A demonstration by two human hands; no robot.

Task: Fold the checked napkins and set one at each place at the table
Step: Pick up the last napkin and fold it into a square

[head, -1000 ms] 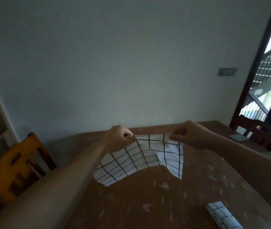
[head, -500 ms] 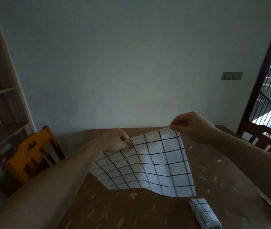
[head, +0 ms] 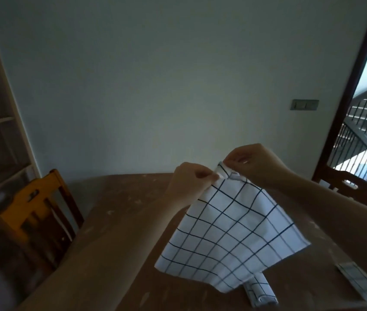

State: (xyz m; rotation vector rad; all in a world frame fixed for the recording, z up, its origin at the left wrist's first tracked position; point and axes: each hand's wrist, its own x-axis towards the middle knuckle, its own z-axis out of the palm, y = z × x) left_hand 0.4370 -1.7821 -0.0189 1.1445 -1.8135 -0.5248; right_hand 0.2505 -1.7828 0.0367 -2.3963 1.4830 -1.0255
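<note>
**Q:** White cloth with a dark grid, held up in the air. Which step is this, you reckon?

**A:** Looks like mid-fold to me. The checked napkin (head: 229,232) hangs above the tabletop (head: 119,221), with its two top corners brought together. The left hand (head: 191,182) pinches one corner and the right hand (head: 261,167) pinches the other, fingertips almost touching, so both are grasping the cloth. It drapes down in a fan, so I'd say the first fold in half is being made.

**Q:** And next?

**A:** My guess: line the corners up square, take both in one grip, then lay it flat and crease it. Loose cloth skews easily, so the edges need checking first.

**Q:** Any others done?

**A:** One folded napkin (head: 258,292) lies on the tabletop right below the hanging edge, partly hidden by it. A flat checked strip (head: 357,279) sits to the right, probably another, but it's blurry. An orange-brown chair (head: 34,212) stands at the left side.

**Q:** Any labels or writing?

**A:** Nope, no brand, tag or text I can read anywhere.
</note>
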